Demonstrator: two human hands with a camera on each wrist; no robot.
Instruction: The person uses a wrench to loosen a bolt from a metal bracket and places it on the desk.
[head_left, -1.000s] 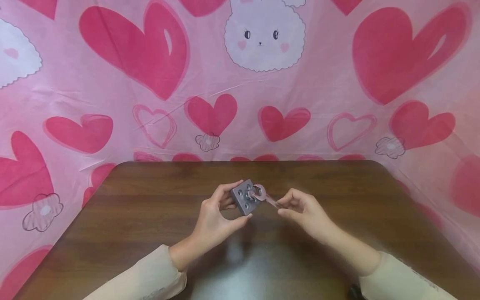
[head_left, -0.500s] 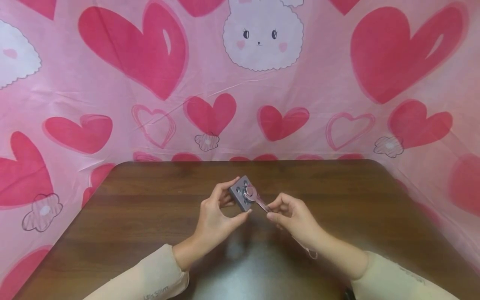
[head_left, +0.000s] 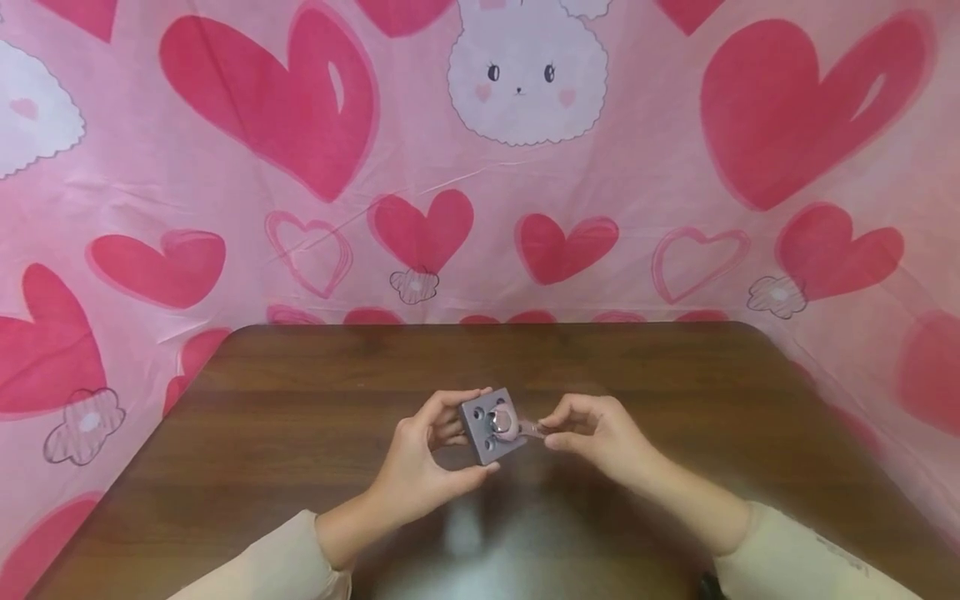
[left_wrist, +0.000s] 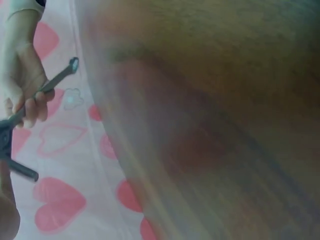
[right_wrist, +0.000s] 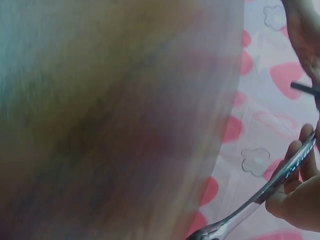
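Observation:
My left hand grips a grey square block by its edges, fingers behind and thumb along the lower side. Small holes show in the block's face, with a shiny bolt at its middle. My right hand pinches the handle of a metal wrench, whose head sits at the bolt head; how fully it fits round it, I cannot tell. In the left wrist view, the wrench's free ring end points out past the right hand. The bolt's shank sticks out behind the block in the right wrist view.
Both hands are held above a dark wooden table. A pink cloth with hearts hangs behind and around it. Part of a small black thing shows by the right sleeve at the bottom edge.
The wrench head, at first apart from the bolt head, came onto it. Since then the block has dropped lower and turned, and the wrench handle has swung up to nearly level.

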